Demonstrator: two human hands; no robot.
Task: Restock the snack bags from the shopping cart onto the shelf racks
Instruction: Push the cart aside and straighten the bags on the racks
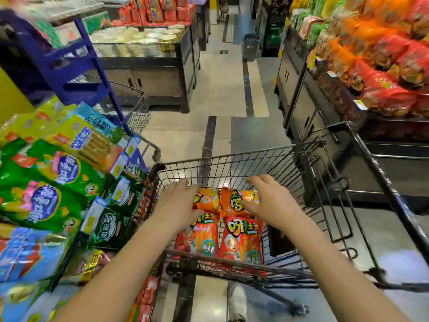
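Note:
A black wire shopping cart (274,159) stands in front of me with several snack bags inside. Two orange bags (207,199) lie at its far end, and two red bags (241,238) lie nearer to me. My left hand (178,203) reaches into the cart, fingers spread, touching the left orange bag. My right hand (271,201) lies over the right orange bag (232,201), fingers spread on it. The shelf rack (69,182) at my left holds green, yellow and blue snack bags.
A blue step ladder (76,63) and a small wire basket (139,119) stand at the left ahead. A shelf of red and orange bags (383,66) runs along the right. The tiled aisle (222,89) stretches ahead between display counters. My shoe (236,303) shows below the cart.

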